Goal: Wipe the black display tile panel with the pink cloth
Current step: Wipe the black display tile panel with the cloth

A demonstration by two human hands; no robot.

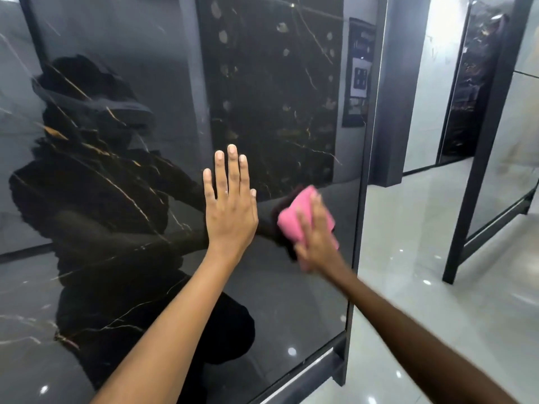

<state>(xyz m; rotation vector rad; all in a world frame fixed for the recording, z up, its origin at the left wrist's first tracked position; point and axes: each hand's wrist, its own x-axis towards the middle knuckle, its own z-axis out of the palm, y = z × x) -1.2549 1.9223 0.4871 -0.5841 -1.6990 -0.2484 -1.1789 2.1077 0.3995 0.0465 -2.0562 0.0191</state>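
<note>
The glossy black display tile panel (122, 91) with thin gold veins fills the left and centre of the view and stands upright in a dark frame. My left hand (229, 205) lies flat against it, fingers straight and pointing up, holding nothing. My right hand (316, 239) presses a folded pink cloth (294, 220) against the panel near its right edge, just right of the left hand. The right hand and cloth are motion-blurred. The panel mirrors a dark figure and both arms.
The panel's dark metal frame edge (363, 199) runs down the right side, with a foot bar (318, 371) at the bottom. A second framed black tile panel (478, 83) stands further right. Shiny grey floor tiles (423, 258) lie between them.
</note>
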